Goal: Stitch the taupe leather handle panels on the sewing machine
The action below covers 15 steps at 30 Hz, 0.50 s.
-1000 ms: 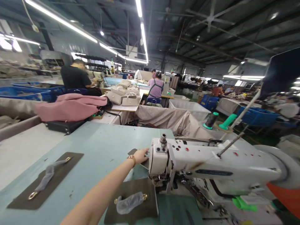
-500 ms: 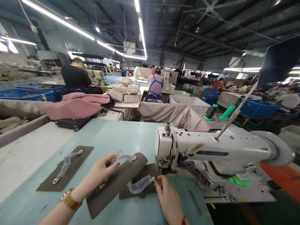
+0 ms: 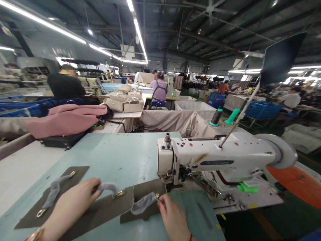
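My left hand (image 3: 84,194) is closed on the plastic-wrapped handle (image 3: 107,188) of a dark grey bag panel (image 3: 100,214), which lies mostly under that hand and forearm. My right hand (image 3: 174,216) pinches the end of another wrapped handle (image 3: 143,205), beside its gold buckle (image 3: 157,196). That handle belongs to a second grey bag panel (image 3: 142,217), whose far edge reaches the needle area of the sewing machine (image 3: 213,152). The two panels meet or overlap near the middle. Left of my left hand, a third such panel (image 3: 66,184) with a wrapped handle lies flat.
The pale green tabletop (image 3: 120,154) carries the panels. Pink cloth (image 3: 67,118) on a black bag sits at the back left. Thread cones (image 3: 232,117) and a handwheel (image 3: 276,150) stand at the machine's right. Beyond are beige bags (image 3: 132,105) and seated people.
The view has turned right. My left hand has moved left and down with its panel, which was raised and curved and now lies flatter. My right hand keeps its pinch.
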Each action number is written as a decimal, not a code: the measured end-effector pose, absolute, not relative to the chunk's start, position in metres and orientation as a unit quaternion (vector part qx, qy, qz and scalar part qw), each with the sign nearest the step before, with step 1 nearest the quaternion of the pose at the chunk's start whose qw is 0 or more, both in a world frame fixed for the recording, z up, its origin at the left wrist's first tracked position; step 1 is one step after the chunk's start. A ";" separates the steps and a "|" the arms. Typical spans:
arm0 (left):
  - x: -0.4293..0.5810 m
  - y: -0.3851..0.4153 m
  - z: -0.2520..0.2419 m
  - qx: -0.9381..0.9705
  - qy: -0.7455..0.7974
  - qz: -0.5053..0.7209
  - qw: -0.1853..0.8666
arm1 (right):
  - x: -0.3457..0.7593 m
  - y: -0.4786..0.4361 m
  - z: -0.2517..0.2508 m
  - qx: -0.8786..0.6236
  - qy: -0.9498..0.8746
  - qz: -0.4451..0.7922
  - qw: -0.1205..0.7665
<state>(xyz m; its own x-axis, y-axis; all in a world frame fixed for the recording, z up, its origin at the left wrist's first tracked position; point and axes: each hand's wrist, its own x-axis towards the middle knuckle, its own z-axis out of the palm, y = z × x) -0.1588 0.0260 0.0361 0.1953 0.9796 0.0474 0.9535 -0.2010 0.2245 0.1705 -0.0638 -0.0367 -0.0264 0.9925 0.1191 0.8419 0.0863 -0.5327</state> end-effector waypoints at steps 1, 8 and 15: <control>-0.154 0.041 0.039 0.760 0.640 0.086 0.072 | 0.175 -0.072 -0.047 -0.649 -0.680 0.199 0.278; -0.036 0.085 0.100 0.710 0.397 0.528 0.243 | 0.200 -0.099 -0.097 -0.612 -0.640 0.256 0.388; -0.002 -0.064 -0.046 0.779 0.387 0.408 0.277 | 0.245 -0.086 -0.100 -0.634 -0.602 0.199 0.442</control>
<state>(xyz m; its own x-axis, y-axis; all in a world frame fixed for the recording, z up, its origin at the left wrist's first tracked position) -0.0024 -0.0638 -0.0461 0.3679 0.8292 0.4208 0.3772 -0.5467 0.7476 0.2451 -0.0860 -0.0999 0.1955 0.9397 0.2804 0.5880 0.1165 -0.8004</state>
